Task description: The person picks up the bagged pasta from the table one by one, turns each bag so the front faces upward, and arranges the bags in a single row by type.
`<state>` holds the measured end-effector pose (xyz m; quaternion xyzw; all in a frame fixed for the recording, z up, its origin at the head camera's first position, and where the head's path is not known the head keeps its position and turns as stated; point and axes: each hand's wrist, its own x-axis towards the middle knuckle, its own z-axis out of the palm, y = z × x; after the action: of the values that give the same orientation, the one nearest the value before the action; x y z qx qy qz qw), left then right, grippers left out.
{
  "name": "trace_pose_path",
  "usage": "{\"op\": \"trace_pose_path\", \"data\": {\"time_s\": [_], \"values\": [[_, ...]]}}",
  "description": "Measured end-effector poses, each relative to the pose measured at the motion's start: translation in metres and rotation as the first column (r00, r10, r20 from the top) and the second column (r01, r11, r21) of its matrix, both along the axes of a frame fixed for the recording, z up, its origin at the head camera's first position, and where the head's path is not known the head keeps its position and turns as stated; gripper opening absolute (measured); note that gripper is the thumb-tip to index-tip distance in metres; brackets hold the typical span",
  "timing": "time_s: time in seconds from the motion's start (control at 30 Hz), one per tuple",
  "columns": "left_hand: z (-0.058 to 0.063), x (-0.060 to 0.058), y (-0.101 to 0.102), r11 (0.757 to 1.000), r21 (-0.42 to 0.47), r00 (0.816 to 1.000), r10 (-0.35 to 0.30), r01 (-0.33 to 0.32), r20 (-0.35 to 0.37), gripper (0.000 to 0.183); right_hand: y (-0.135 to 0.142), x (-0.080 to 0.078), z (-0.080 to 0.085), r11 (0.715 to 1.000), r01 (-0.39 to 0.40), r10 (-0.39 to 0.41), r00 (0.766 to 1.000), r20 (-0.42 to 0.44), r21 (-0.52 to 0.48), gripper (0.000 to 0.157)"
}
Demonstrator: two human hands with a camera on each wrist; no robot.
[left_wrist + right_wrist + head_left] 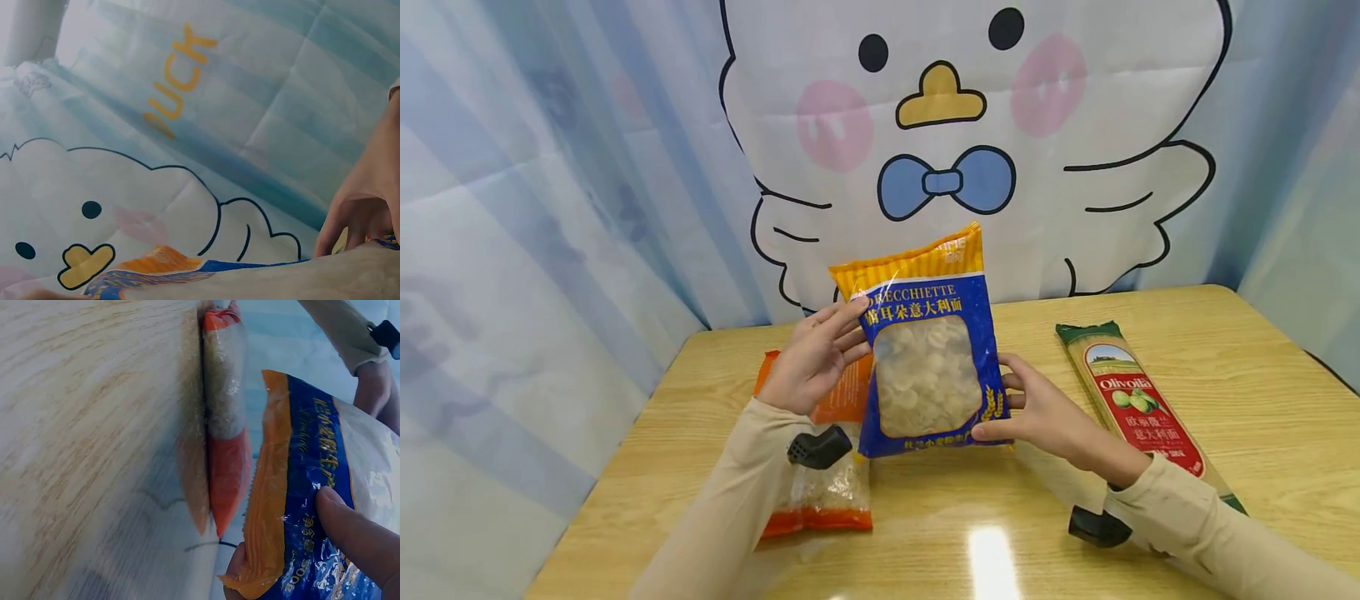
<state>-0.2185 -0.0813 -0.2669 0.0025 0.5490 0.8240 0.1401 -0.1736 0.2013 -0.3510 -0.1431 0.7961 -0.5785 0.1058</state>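
Both hands hold up a blue and yellow bag of orecchiette pasta (928,367), its clear window facing the head camera. My left hand (820,350) grips the bag's upper left edge, thumb on the front and fingers toward the back. On the lower right side, my right hand (1045,408) pinches the bag, thumb in front and fingers behind. The right wrist view shows that thumb pressing the blue front of the pasta bag (312,462), near its orange sealed end. In the left wrist view, only a strip of the bag (206,275) appears along the bottom.
An orange and clear bag (831,492) lies on the wooden table (940,542), partly behind the left forearm. To the right lies a red and green Olivoila spaghetti pack (1138,400), partly covered by the right arm. A duck-print curtain (955,250) hangs behind the table.
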Motion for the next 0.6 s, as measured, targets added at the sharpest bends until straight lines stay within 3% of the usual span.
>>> {"op": "trace_pose_path", "data": {"time_s": [0.17,0.37,0.6], "values": [[-0.007,-0.005,-0.004,0.998,-0.066,1.000,0.006,-0.005,0.012,0.064,0.008,0.001,-0.001,0.999,-0.036,0.037,0.998,0.059,-0.027,0.101],[-0.021,-0.015,-0.004,0.983,-0.173,0.998,0.060,-0.058,0.003,0.051,0.011,0.002,0.001,0.996,-0.063,0.069,0.991,0.117,-0.057,0.099],[-0.030,-0.027,-0.004,0.968,-0.216,0.991,0.134,-0.131,0.002,0.031,0.014,0.002,0.010,0.998,-0.053,0.056,0.984,0.171,-0.024,0.100]]}}
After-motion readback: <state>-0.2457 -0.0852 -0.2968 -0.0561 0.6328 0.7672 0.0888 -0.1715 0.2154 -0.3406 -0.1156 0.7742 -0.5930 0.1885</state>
